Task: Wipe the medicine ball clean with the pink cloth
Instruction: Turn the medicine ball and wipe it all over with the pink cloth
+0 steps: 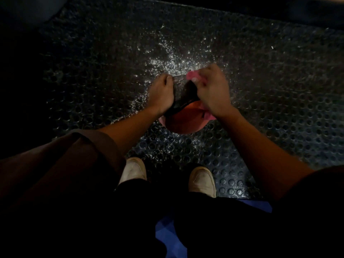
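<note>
The medicine ball [183, 118] rests on the dark studded floor mat just ahead of my feet; its near half is orange-red and its far half is black. My left hand [162, 90] lies flat against the ball's left side, steadying it. My right hand [211, 90] sits on the ball's upper right, fingers closed on the pink cloth [192, 75]. Bits of the cloth stick out above my fingers and below my wrist. Both hands hide much of the ball's top.
The black rubber mat [270, 90] with round holes covers the floor and glints with a bright speckled patch beyond the ball. My two white shoes [202, 180] stand close behind the ball. A blue surface [167, 231] shows under my legs.
</note>
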A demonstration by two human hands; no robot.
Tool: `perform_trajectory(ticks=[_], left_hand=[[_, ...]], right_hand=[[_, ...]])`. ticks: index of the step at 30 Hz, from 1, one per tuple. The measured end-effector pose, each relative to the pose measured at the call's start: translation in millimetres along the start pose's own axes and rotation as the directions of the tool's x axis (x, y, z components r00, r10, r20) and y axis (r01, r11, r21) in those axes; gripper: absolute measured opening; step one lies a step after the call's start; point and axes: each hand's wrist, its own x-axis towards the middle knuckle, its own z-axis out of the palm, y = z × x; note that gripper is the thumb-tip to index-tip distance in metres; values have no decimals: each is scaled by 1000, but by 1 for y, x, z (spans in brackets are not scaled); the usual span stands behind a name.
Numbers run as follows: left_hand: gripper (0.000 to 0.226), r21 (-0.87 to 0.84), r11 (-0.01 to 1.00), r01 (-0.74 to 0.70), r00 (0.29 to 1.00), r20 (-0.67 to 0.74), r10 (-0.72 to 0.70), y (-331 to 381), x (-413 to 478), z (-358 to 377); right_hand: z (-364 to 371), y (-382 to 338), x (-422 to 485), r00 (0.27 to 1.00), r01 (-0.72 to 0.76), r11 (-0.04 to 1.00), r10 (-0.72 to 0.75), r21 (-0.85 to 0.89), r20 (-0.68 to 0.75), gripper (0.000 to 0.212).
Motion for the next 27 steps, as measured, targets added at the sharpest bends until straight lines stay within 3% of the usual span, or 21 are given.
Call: perform_trajectory(ticks=[3, 7, 8, 11, 13, 17, 21, 22, 25, 27], left_hand=[[36, 3, 1000, -4, 1000, 23, 4, -1, 4, -5], [38, 16, 999, -30, 999, 42, 29, 0, -1, -7], [39, 25, 999, -34, 999, 40, 33, 2, -3, -7], [40, 46, 998, -40, 998, 45, 38, 1, -2, -7], [40, 50, 997, -58, 997, 56, 56, 0, -1, -9], [40, 71, 995, -73, 997, 43, 70, 0, -1, -4], [40, 91, 993, -73, 996, 51, 69, -3, -2, -5], [40, 98, 993, -73, 996, 56, 67, -3, -3, -7], [40, 129, 989, -76, 996, 46, 71, -4, -6, -6], [40, 137, 988, -77, 997, 41, 72, -4, -6, -4]], right_hand=[[-2, -11, -5, 976, 178, 984, -179, 20, 120, 19], [-9, 12, 4, 996, -90, 995, 90, 40, 12, 30], [-10, 12, 1, 996, -86, 995, 85, 45, 12, 31], [-11, -4, -9, 985, 112, 977, -133, 179, 108, 8], [-12, -7, -11, 968, 178, 958, -211, 224, 135, 10], [-5, 9, -2, 998, -57, 994, 57, 90, 8, 24], [-5, 1, -8, 967, 198, 966, -220, 168, 128, 17], [-6, 1, -9, 965, 195, 963, -222, 185, 138, 16], [-7, 13, -4, 1000, 5, 992, -7, 123, 20, 23], [-8, 14, -6, 998, 58, 994, -61, 92, 24, 22]])
